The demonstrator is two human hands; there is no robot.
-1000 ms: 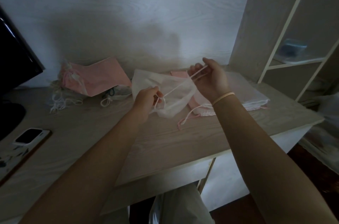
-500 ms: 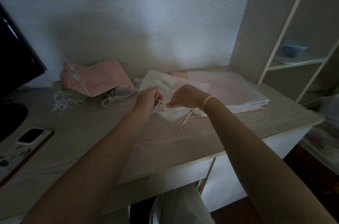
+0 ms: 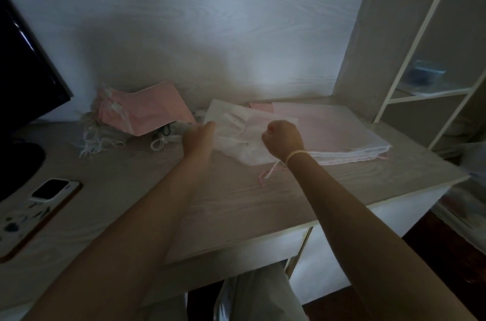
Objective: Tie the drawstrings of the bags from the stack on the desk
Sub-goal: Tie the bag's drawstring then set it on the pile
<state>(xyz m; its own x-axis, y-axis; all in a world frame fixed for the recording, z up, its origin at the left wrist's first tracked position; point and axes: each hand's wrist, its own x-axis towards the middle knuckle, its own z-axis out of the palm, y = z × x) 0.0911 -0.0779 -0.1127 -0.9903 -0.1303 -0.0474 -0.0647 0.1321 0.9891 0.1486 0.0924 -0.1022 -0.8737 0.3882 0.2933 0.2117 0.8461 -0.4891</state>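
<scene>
The left hand [image 3: 198, 136] is motion-blurred (fingers seemingly curled), the monitor [image 3: 23, 89] cropped at the left edge.

No text, label, brand, number or sign can be read anywhere.

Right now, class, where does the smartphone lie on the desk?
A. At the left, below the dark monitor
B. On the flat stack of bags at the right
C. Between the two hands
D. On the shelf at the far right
A: the smartphone lies at the desk's left, near the monitor, far from both hands.
</scene>
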